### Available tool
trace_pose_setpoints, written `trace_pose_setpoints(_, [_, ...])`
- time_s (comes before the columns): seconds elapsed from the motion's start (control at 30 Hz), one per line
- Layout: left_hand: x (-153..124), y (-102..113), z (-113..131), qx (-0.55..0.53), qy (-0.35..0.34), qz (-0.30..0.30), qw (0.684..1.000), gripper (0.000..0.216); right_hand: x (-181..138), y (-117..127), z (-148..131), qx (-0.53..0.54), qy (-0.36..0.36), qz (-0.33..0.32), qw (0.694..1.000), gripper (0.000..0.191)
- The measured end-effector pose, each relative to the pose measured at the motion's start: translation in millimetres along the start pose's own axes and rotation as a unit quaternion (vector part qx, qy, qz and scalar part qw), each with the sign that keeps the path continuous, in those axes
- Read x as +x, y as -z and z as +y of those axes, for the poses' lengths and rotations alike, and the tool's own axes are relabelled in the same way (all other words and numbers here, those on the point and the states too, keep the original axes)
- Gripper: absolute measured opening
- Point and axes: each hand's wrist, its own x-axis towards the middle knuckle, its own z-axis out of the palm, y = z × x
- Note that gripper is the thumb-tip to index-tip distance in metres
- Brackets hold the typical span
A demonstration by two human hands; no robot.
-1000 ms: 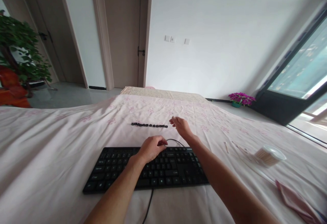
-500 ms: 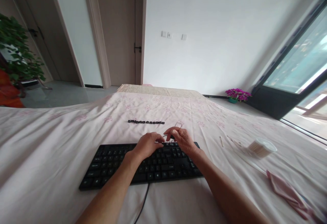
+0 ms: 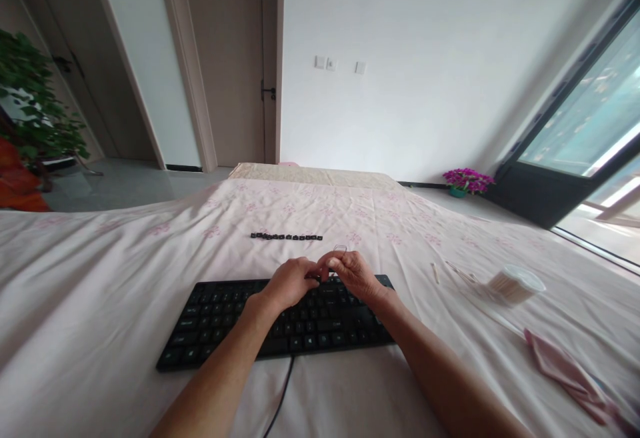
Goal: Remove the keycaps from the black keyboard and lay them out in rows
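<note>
A black keyboard [image 3: 220, 318] lies across the cloth, with my forearms over it. At its far edge, my left hand [image 3: 293, 281] is closed, its fingertips pinched together and meeting the right fingertips; what they hold, if anything, is hidden. My right hand [image 3: 353, 273] is closed around a wire keycap puller [image 3: 340, 249], whose thin loop sticks up beyond the fingers. Small dark parts between the two hands are too small to make out. Beyond the keyboard, several black keycaps [image 3: 287, 237] lie in a row.
A clear tub of cotton swabs [image 3: 515, 285] lies on the right, with loose swabs [image 3: 436, 273] beside it. Nearer me is a pink cloth [image 3: 567, 375]. The keyboard's cable [image 3: 281, 398] runs toward me over the flowered bedsheet [image 3: 100, 291].
My right hand has moved left, bringing its fingers and the wire puller against my left fingertips. My left hand has barely shifted.
</note>
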Motion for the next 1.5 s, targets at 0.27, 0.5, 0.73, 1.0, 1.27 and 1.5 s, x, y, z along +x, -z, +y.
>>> trace_pose_setpoints(0.27, [-3,3,11,0.040,0.045,-0.011,0.998,0.015,-2,-9,-1,-0.039,0.019,-0.012,0.999,0.049])
trace_pose_setpoints(0.5, [0,7,19,0.066,0.100,-0.018,0.993,0.011,-5,-13,3,0.005,0.019,0.022,1.000,0.048])
trace_pose_setpoints(0.73, [18,1,16,0.012,0.059,-0.042,0.997,0.006,-8,-18,7,0.005,-0.001,0.054,0.999,0.045])
trace_pose_setpoints(1.0, [15,-15,5,-0.035,0.020,-0.006,0.999,0.012,-7,-21,3,-0.031,-0.025,0.072,0.997,0.042])
trace_pose_setpoints(1.27, [14,-15,3,-0.070,0.003,-0.019,0.997,0.016,-6,-17,10,0.040,-0.062,0.159,0.984,0.050])
trace_pose_setpoints(1.5, [13,-15,5,-0.030,0.015,0.008,0.999,0.016,-13,-19,9,-0.044,-0.001,0.081,0.996,0.048])
